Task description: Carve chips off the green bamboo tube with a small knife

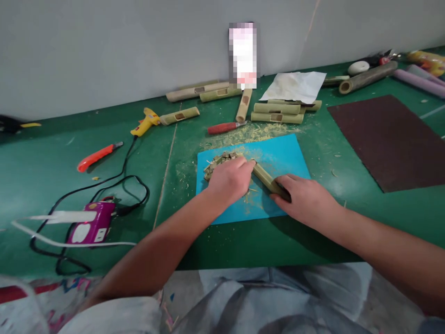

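Note:
A pale green bamboo tube [266,178] slants over a blue sheet [291,153] on the green table. My right hand [308,197] grips its near end, thumb below and fingers over the top. At the far end, my left hand [232,178] is closed, its thumb and fingertips against the tube's rim. The inside of that fist is hidden. A heap of bamboo chips [219,160] lies on the sheet, partly covered by my left hand. Fine shavings are scattered around the tube.
Several notched bamboo pieces [276,118] lie at the back. A red-handled tool [222,128], an orange cutter [95,157], a yellow glue gun [145,123] and a purple power adapter [91,225] with looping cords spread leftward. Right lies a dark brown sheet [389,144].

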The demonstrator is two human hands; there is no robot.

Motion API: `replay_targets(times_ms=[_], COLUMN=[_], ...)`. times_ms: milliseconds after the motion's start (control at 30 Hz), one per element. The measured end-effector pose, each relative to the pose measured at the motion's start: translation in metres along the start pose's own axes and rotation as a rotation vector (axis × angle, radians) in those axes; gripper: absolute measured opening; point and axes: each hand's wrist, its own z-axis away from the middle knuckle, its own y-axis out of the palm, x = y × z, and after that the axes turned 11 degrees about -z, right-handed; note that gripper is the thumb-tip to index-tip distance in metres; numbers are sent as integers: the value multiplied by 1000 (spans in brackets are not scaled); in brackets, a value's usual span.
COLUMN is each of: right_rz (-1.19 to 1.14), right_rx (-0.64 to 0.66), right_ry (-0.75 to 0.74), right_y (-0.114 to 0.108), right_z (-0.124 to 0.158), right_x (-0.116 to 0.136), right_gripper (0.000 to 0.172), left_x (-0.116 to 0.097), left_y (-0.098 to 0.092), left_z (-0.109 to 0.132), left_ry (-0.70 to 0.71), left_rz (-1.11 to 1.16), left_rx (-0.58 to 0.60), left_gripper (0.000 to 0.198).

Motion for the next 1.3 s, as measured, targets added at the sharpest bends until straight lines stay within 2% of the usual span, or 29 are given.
replay_targets(times_ms=[167,333,533,700,867,933,1067,1233,1300], right_rz=[-26,-21,-18,-7,-17,-16,-11,-27,-20], right_rx=[-20,-27,-12,-12,-15,-34,-26,-6,-14], right_ry=[-55,-9,-27,26,-12,-6,23,1,19], right_y=[0,0,-1,-3,-3,-2,-2,-3,-3], right_z=[1,1,1,1,1,1,0,0,1], right_x=[-2,-1,-1,1,-1,-1,-2,-1,0], right_gripper=[22,21,22,20,18,19,21,20,20], left_x=[-14,-1,-10,-1,-13,-10,-1,-12,-8], left_y=[-5,1,-4,-2,-5,-4,-2,-4,-3], left_z=[3,1,3,1,3,2,0,6,6], left_ry=[218,30,179,15,218,195,22,212,173], left_rz=[114,18,118,-6,55,50,-22,60,48], left_rx=[86,5,69,24,70,78,70,109,104], left_gripper=[34,36,36,35,35,35,37,37,37])
